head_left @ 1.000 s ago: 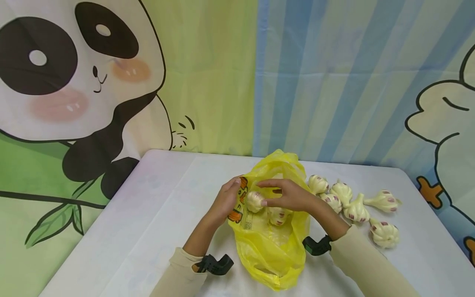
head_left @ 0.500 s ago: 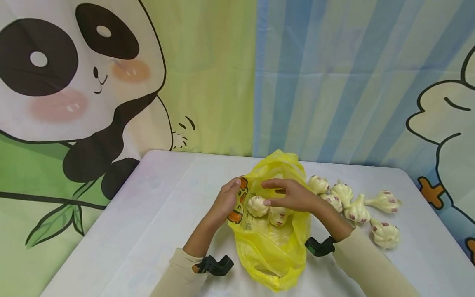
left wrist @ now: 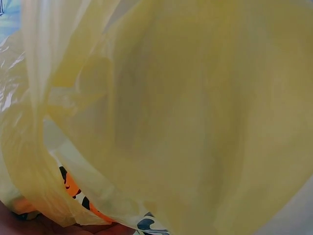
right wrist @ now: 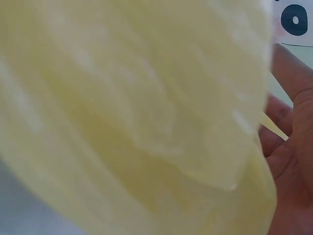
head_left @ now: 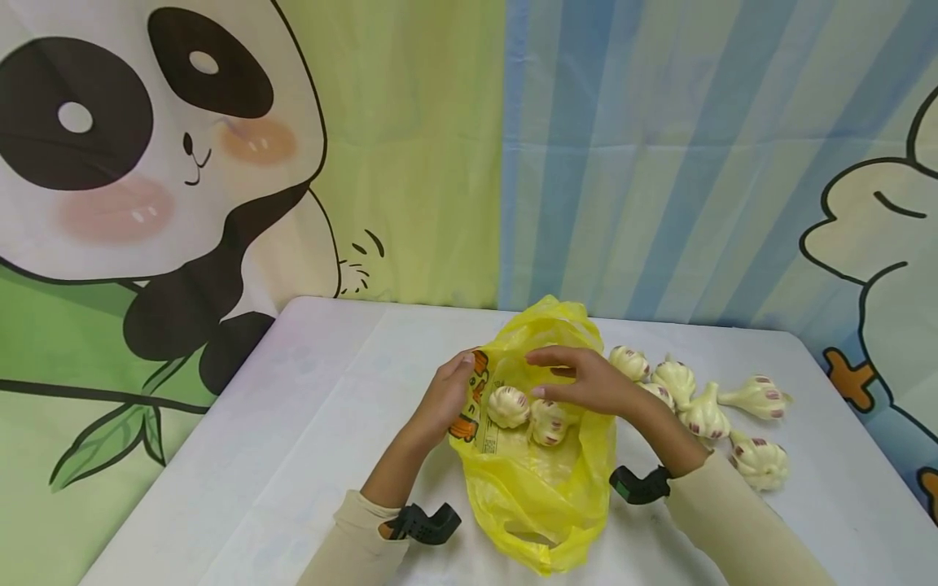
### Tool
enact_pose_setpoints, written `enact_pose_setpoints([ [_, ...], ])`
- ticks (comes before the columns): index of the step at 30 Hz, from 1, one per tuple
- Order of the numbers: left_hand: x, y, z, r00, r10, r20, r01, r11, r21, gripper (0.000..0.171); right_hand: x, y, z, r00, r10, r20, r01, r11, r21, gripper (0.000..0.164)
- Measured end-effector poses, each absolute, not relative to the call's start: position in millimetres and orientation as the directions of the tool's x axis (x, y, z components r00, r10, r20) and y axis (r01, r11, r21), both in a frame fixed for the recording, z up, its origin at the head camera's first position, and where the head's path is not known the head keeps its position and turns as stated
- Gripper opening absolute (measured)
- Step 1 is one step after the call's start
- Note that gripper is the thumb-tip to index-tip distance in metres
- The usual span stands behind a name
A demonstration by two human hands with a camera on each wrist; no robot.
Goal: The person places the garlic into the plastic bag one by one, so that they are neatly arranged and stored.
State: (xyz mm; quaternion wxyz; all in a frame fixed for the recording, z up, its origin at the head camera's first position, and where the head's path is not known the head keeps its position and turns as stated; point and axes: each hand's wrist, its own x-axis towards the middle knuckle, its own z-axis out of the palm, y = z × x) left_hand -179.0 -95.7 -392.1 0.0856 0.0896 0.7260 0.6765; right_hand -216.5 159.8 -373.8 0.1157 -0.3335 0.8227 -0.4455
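Observation:
A yellow plastic bag (head_left: 535, 496) lies on the table with its mouth spread toward the camera. Inside it are two garlic bulbs, a left bulb (head_left: 509, 407) and a right bulb (head_left: 550, 423), side by side. At the bag's left edge, near a printed orange picture, my left hand (head_left: 449, 395) pinches the plastic. My right hand (head_left: 589, 382) hovers over the bag's right side, thumb and fingers apart with nothing between them. The thumb is close to the right bulb; whether it touches cannot be told. Yellow plastic fills most of both wrist views, hiding the bulbs there.
To the right of the bag lie several more garlic bulbs, among them a long-necked bulb (head_left: 758, 397) and a bulb nearer the front (head_left: 759, 462). A white table (head_left: 293, 456) carries everything. Behind it hangs a printed curtain (head_left: 410, 163) with a panda.
My right hand has let go of the left garlic bulb, which now rests in the bag, and has drawn back slightly to the right. The left hand has stayed on the bag's edge.

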Motion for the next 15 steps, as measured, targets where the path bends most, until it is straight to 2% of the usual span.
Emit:
enact_pose_setpoints([
  [8,-179,-95,-392,-0.967,0.255,0.006,0.022,0.061,0.998,0.05,-215,169,-367,-0.767,-0.631,0.12,-0.444,0.386,-0.809,0.053],
  [15,-179,-95,-394,-0.967,0.254,0.006,0.021,0.057,0.998,0.048,-216,179,-361,-0.788,-0.592,0.168,-0.464,0.392,-0.794,0.047],
])
